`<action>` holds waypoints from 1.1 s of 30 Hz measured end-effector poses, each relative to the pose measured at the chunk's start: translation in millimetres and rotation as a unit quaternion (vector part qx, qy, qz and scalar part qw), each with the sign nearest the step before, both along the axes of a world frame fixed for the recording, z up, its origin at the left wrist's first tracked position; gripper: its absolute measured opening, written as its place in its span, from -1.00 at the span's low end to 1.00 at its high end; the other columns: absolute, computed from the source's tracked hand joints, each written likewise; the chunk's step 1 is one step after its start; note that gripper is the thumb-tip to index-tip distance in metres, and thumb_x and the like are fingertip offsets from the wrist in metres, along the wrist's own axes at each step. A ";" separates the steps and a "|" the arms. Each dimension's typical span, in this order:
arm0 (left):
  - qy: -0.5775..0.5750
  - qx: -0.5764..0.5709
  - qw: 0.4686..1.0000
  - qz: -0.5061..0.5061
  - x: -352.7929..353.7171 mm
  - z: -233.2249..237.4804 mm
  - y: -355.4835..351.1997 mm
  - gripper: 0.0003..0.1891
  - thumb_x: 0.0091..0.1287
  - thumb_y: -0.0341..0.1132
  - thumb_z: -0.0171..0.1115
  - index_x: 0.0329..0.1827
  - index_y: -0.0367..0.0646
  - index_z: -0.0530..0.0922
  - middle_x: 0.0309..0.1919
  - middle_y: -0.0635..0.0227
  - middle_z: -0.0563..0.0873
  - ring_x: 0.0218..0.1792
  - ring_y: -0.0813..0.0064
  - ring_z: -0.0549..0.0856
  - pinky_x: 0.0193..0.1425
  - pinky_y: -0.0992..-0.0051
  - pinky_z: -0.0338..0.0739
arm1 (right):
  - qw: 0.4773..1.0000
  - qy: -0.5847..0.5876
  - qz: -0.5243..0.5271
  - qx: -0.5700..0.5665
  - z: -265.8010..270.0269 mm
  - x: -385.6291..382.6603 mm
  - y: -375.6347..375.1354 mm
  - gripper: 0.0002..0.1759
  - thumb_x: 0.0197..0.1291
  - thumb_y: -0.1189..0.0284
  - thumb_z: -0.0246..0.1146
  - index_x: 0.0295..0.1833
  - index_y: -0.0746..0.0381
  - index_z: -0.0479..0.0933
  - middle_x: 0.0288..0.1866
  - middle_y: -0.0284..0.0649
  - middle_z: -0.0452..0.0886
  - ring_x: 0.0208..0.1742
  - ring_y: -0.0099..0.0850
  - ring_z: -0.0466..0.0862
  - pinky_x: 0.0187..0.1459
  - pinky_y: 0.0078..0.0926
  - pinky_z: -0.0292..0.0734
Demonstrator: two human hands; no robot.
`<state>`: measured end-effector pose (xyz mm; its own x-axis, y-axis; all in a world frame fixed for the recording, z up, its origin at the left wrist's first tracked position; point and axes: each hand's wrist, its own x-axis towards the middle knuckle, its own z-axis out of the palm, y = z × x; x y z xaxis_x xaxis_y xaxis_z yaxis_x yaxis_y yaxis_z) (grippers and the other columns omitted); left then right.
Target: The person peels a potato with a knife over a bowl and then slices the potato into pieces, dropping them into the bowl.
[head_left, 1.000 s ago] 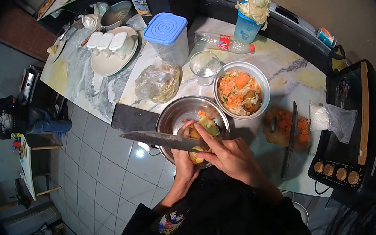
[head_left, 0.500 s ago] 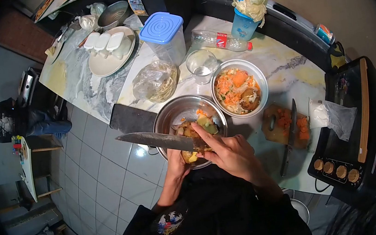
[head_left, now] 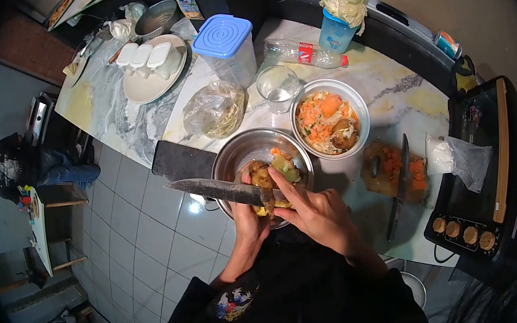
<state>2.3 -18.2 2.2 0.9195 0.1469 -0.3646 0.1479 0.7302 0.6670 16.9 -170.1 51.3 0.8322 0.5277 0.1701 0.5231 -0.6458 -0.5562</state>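
Note:
My left hand (head_left: 249, 221) is closed around a partly peeled potato (head_left: 261, 175), brown skin on top and yellow flesh showing below. My right hand (head_left: 319, 215) grips a large knife (head_left: 214, 191), its broad dark blade lying across the potato and pointing left. A strip of brown peel hangs at the blade near my right fingers. Both hands are over the near side of a steel bowl (head_left: 223, 159), where peelings (head_left: 285, 170) and orange bits lie. The knife's handle is hidden in my right hand.
Beside the bowl stands a white bowl (head_left: 365, 125) of shredded vegetables. A second knife (head_left: 404, 173) lies across a chopping board (head_left: 372, 181) with orange pieces. A drinking glass (head_left: 277, 89), noodle bag (head_left: 214, 110) and toaster oven (head_left: 483, 200) surround the work. A person (head_left: 23, 166) is far left.
The potato has turned or risen a little in my left hand, with more brown skin showing above the blade. The knife has shifted slightly right, and the peel strip hangs lower.

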 end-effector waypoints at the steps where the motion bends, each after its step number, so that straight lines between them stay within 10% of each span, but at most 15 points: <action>1: -0.009 0.018 1.000 0.005 -0.8 -4.0 -0.2 -0.58 0.50 -0.18 0.08 0.28 -0.27 0.42 0.06 0.24 0.60 0.02 0.46 0.62 0.08 0.49 0.55 | 1.000 0.015 0.000 0.010 1.5 -0.3 -0.1 -0.16 0.14 0.30 0.39 0.51 0.15 0.21 -0.34 -0.16 0.68 -0.50 -0.24 0.68 -0.46 -0.31 0.54; 12: -0.063 0.059 0.996 -0.001 -4.5 -3.5 1.7 -0.61 0.46 -0.24 0.08 0.21 -0.34 0.46 -0.03 0.18 0.62 -0.04 0.46 0.65 0.03 0.50 0.57 | 0.997 0.039 0.016 0.070 -1.6 2.5 -1.4 -0.20 0.18 0.29 0.35 0.51 0.11 0.21 -0.41 -0.14 0.66 -0.49 -0.16 0.66 -0.40 -0.26 0.56; 18: -0.064 0.126 0.989 -0.031 -9.9 -8.7 2.0 -0.63 0.44 -0.28 0.05 0.19 -0.36 0.47 -0.05 0.17 0.66 -0.11 0.43 0.68 0.00 0.49 0.59 | 1.000 -0.020 0.011 0.020 3.9 15.2 2.4 -0.18 0.15 0.29 0.36 0.51 0.14 0.20 -0.04 -0.05 0.68 -0.46 -0.10 0.68 -0.42 -0.24 0.63; 33: -0.066 0.062 0.991 -0.097 -5.1 3.1 9.2 -0.64 0.47 -0.26 0.03 0.16 -0.38 0.48 -0.03 0.21 0.65 -0.07 0.49 0.66 0.03 0.53 0.55 | 0.990 0.105 0.029 0.094 -2.9 30.6 -12.1 -0.31 0.17 0.42 0.31 0.43 0.14 0.31 -0.44 -0.03 0.65 -0.41 0.00 0.67 -0.32 -0.11 0.58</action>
